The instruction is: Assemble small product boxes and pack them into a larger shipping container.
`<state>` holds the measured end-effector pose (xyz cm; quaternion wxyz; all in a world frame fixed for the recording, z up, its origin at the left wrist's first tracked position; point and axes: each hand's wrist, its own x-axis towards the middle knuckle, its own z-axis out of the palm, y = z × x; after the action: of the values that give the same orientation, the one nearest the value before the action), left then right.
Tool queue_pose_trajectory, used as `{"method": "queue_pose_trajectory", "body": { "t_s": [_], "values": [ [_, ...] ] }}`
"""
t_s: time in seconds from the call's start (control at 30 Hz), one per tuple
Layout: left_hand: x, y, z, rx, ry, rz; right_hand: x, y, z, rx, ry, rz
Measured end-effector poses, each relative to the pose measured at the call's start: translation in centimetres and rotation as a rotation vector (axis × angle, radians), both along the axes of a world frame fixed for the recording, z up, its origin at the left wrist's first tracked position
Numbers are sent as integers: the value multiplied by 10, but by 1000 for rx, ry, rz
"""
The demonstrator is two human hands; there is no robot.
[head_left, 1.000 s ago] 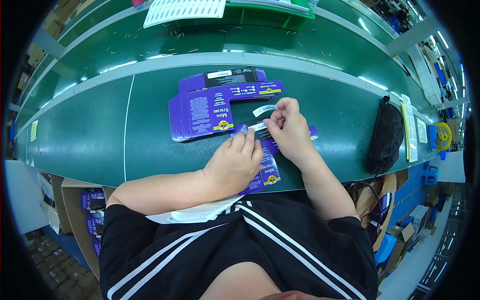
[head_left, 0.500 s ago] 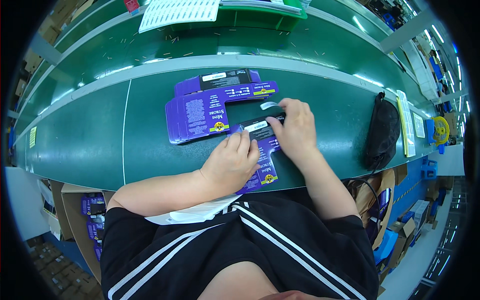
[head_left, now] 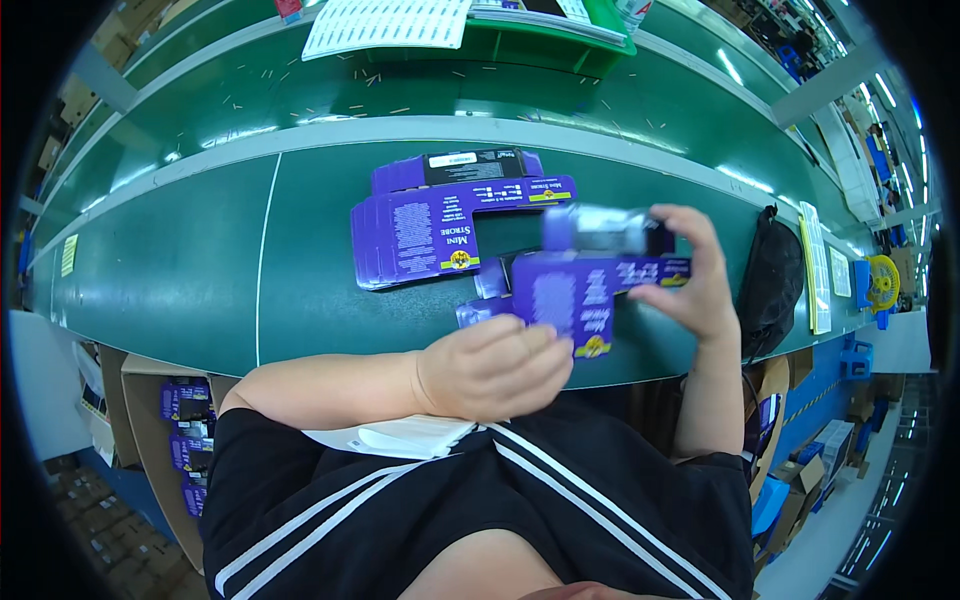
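My right hand point(head_left: 692, 270) holds a flat purple carton blank point(head_left: 580, 285) lifted off the green table point(head_left: 200, 270), gripping its right end; the blank is blurred by motion. My left hand point(head_left: 495, 368) is curled under the blank's lower left corner, at the table's near edge, touching it. Behind the lifted blank lies a stack of the same flat purple carton blanks point(head_left: 440, 225) on the table. Another purple piece point(head_left: 490, 290) shows just below the stack, partly hidden by the lifted blank.
A black pouch point(head_left: 775, 275) lies on the table at the right. A green tray with white sheets point(head_left: 470, 25) stands at the back. A brown cardboard box with purple cartons point(head_left: 175, 425) sits below the table's left near edge.
Both hands pressed on a blank on the table before. Now my right hand has lifted a blank up toward me, and my left hand has drawn back to the table's near edge.
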<state>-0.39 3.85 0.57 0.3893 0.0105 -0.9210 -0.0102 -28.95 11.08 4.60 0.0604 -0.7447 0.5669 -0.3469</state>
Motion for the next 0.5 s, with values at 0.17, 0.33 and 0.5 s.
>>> {"method": "queue_pose_trajectory", "body": {
  "t_s": [0.17,0.33,0.5],
  "values": [
    [3,4,-3,-81,8,-96,18,-67,0,11,-7,-146],
    [0,-1,0,139,-287,-9,55,-114,-9,106,63,-69],
    [-2,-4,-5,233,-424,114,62,-97,-14,-79,-11,-99]
  ]
}}
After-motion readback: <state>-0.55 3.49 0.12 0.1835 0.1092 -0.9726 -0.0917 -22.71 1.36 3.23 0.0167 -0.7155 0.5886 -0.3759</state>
